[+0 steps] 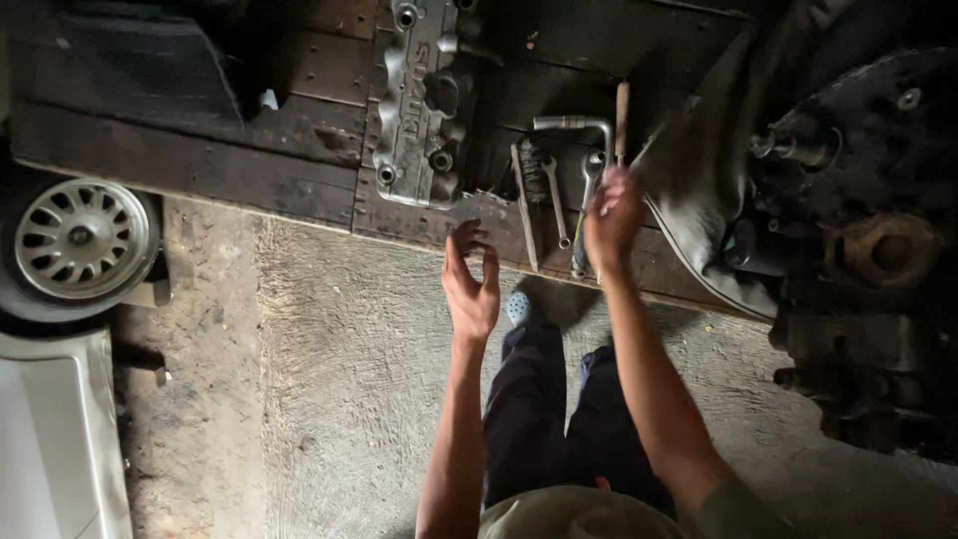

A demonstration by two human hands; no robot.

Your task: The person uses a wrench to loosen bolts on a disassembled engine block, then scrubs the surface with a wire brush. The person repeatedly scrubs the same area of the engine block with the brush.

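While the person stood over the dark wooden tabletop (pixel 299 190), the right hand (pixel 611 222) was down among a row of hand tools, fingers curled round what looked like a combination wrench (pixel 589 200); motion blur made it hard to say whether the grip was fully closed or only closing. The left hand (pixel 469 284) hung open in the air just short of the tabletop edge, fingers loosely spread, holding nothing.

Tools lay side by side near the right hand: a bent L-shaped socket wrench (pixel 571 125) at the far end, a second slim wrench (pixel 554 200) just left of the grasped one, a flat file-like bar (pixel 525 215) beside that, and a wooden handle (pixel 622 115) sticking up behind the fingers. Well to the left sat a cast-metal valve cover (pixel 414 110), lying flat w/ its bolt holes showing. To the right, a greasy engine and flywheel assembly (pixel 868 200) took up the corner, partly draped w/ a dark cloth (pixel 699 160).

Judging from this, the step in hand was tool selection, i.e. picking a wrench off the tabletop. A next move would call for a firm grip on the shank and lifting it clear w/o dragging the neighbouring tools along.

No bins, trays or boxes showed; tools lay loose on the boards. A car wheel (pixel 82 240) and pale bodywork sat at far left on the concrete floor (pixel 349 399)
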